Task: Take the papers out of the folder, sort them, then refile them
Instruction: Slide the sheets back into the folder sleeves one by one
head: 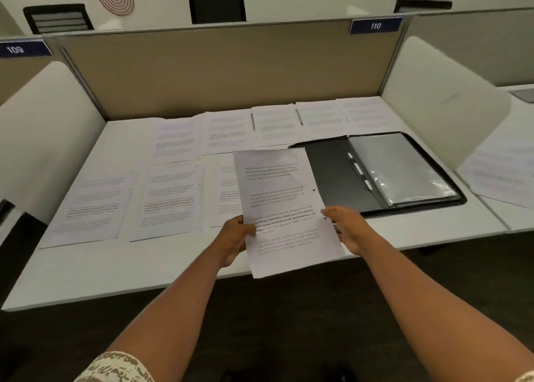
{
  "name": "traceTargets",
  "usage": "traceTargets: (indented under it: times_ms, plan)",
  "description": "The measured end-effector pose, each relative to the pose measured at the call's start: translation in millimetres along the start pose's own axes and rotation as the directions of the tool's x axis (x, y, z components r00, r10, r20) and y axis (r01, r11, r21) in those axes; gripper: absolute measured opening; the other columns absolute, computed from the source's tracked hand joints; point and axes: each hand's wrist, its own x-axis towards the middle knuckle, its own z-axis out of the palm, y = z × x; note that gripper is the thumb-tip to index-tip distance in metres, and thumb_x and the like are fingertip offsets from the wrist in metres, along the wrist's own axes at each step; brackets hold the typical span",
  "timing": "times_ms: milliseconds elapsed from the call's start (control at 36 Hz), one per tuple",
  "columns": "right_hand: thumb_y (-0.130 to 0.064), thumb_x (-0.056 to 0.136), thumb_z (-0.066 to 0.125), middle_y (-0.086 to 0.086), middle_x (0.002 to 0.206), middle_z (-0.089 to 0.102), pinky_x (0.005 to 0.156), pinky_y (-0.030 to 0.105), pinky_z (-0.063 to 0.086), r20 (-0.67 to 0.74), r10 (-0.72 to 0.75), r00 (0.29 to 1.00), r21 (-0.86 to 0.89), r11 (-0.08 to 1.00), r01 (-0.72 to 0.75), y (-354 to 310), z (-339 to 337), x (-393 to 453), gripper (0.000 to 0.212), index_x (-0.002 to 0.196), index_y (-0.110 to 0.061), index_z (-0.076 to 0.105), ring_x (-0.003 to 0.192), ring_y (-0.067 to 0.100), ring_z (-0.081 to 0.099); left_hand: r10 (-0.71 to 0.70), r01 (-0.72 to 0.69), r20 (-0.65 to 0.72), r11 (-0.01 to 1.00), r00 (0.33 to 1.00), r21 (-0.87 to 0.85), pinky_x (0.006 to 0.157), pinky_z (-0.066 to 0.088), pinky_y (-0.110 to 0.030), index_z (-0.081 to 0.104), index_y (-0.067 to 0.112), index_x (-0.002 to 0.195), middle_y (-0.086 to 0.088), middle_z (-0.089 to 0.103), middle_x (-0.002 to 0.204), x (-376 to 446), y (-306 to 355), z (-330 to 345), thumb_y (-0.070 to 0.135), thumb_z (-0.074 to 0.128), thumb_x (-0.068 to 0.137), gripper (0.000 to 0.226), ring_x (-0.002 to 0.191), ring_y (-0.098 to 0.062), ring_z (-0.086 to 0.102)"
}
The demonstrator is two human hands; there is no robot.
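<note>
printed sheet (284,208) held upright—long axis pointing away, left hand (235,237) pinching, right hand (348,228) grip clasping edge

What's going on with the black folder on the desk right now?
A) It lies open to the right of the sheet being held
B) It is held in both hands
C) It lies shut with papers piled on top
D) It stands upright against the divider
A: the black folder lies open flat on the desk, right of the sheet that both hands grip.

Both hands (235,237) (348,228) hold printed sheet (284,205) above desk (115,269), text prob. unreadable.
</note>
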Motion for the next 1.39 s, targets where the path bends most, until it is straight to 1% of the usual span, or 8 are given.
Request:
traceTargets:
  times_ms: [194,278,389,583,750,917,1139,1389]
  plan:
    - [-0.011,0.101,0.057,0.013,0.11,0.073,0.081,0.041,0.057,0.013,-0.026,1.0,0.017,1.0,0.026,-1,-83,13,0.017,0.116,-0.008,0.064,0.096,0.028,0.07,-0.083,0.075,0.103,0.994,0.991,0.079,0.089,0.057,-0.043,0.061,0.014,0.121,-0.006,0.072,0.116,11,-16,77,-0.006,0.055,0.088,0.039,0.108,-0.027,0.067]
    - [-0.008,0.1,0.057,0.015,0.113,0.073,0.092,0.05,0.057,0.018,-0.017,1.0,0.007,1.0,0.017,3,-118,19,0.022,0.121,-0.004,0.064,0.102,0.033,0.07,-0.039,0.038,0.035,0.999,0.999,0.039,0.089,0.056,-0.042,0.063,0.015,0.122,-0.006,0.072,0.116,27,-23,110,0.012,0.061,0.095,0.028,0.109,-0.027,0.066]
    - [-0.008,0.1,0.057,0.014,0.112,0.073,0.085,0.046,0.059,-0.025,0.002,1.0,0.007,1.0,-0.002,9,-156,22,0.02,0.118,-0.005,0.065,0.101,0.033,0.071,0.037,-0.03,-0.113,0.998,0.993,0.059,0.079,0.057,-0.036,0.065,0.013,0.12,-0.006,0.071,0.117,49,-25,152,0.019,0.057,0.1,0.022,0.103,-0.024,0.069]
    - [-0.006,0.1,0.056,0.012,0.113,0.074,0.079,0.041,0.058,-0.079,0.04,0.996,0.058,0.998,-0.036,20,-213,31,0.021,0.118,-0.005,0.066,0.102,0.032,0.071,0.042,-0.024,-0.093,0.983,0.995,0.184,0.076,0.059,-0.035,0.062,0.012,0.117,-0.004,0.07,0.114,84,-25,209,0.008,0.055,0.098,0.021,0.1,-0.023,0.069]
    - [-0.006,0.099,0.056,0.012,0.108,0.076,0.081,0.044,0.06,-0.097,0.103,0.99,0.031,0.994,-0.101,30,-258,44,0.02,0.115,-0.007,0.068,0.097,0.031,0.073,0.038,-0.021,-0.081,0.979,0.996,0.203,0.086,0.059,-0.042,0.061,0.017,0.116,-0.003,0.071,0.111,125,-24,247,0.024,0.061,0.098,0.02,0.1,-0.023,0.07]
    - [-0.009,0.099,0.056,0.011,0.108,0.076,0.078,0.041,0.059,-0.105,0.168,0.98,0.005,0.986,-0.168,34,-297,54,0.021,0.116,-0.006,0.068,0.098,0.03,0.073,-0.037,0.046,-0.046,0.972,0.998,0.232,0.067,0.059,-0.029,0.06,0.012,0.109,-0.006,0.073,0.105,165,-13,284,0.01,0.055,0.099,0.011,0.089,-0.02,0.073]
    - [-0.02,0.102,0.057,0.009,0.106,0.076,0.083,0.043,0.059,-0.197,0.148,0.969,-0.007,0.988,-0.153,29,-331,76,0.018,0.113,-0.012,0.068,0.098,0.028,0.073,-0.135,0.102,0.093,0.949,0.986,0.297,0.074,0.062,-0.036,0.063,0.001,0.108,-0.012,0.074,0.104,199,-13,322,0.001,0.056,0.094,0.016,0.088,-0.025,0.075]
    - [-0.019,0.101,0.058,0.003,0.104,0.077,0.086,0.045,0.06,-0.148,0.156,0.977,-0.11,0.979,-0.173,38,-362,104,0.016,0.111,-0.015,0.071,0.096,0.025,0.073,-0.18,0.168,0.012,0.935,0.984,0.313,0.082,0.061,-0.044,0.065,0.008,0.105,-0.011,0.074,0.103,224,-13,356,0.01,0.054,0.093,0.017,0.09,-0.029,0.073]
